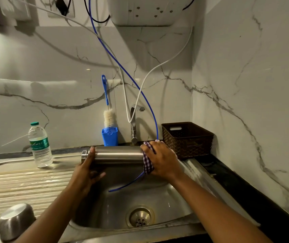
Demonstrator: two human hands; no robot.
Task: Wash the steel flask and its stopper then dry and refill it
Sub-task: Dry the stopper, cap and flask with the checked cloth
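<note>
The drying step looks to be in hand. The flask [117, 155] lies level above the sink [157, 193], its neck end gripped by the left hand [85, 172]. The right hand [161, 158] clasps a checked cloth [148, 162] round its base (I cannot pick out the stopper). Next, I judge, the cloth should work along the body towards the neck. After that comes refilling, perhaps from the water bottle [40, 146] on the surface.

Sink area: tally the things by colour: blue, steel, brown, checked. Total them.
Blue: 3, brush handle, holder, tube
Steel: 4, flask, upturned bowl, tap, sink
Brown: 1, basket
Checked: 1, cloth
Total: 9
</note>
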